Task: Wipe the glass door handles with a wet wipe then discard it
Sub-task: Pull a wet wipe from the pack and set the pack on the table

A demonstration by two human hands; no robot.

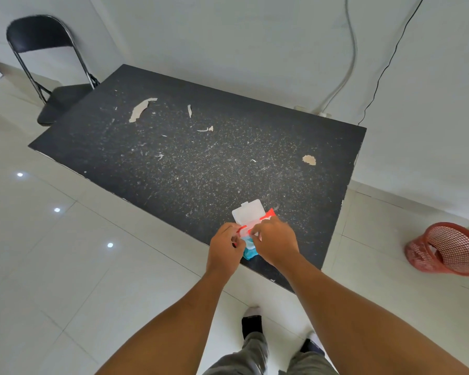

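Your hands are on the pack of wipes at the near edge of the table.
A black chair point(49, 77) stands far left. Your left hand point(225, 247) grips the pack of wipes point(248, 226) — lid flipped up — on the black table point(201, 152). Your right hand point(275, 243) pinches at the opening. A red basket point(450, 250) lies tipped on the floor — far right.

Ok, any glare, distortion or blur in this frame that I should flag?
Head view: wide-angle bending bows the black table edges and walls; small ceiling-light reflections dot the glossy floor tiles; lighting is soft and even; the hands at the wipes pack look slightly soft.
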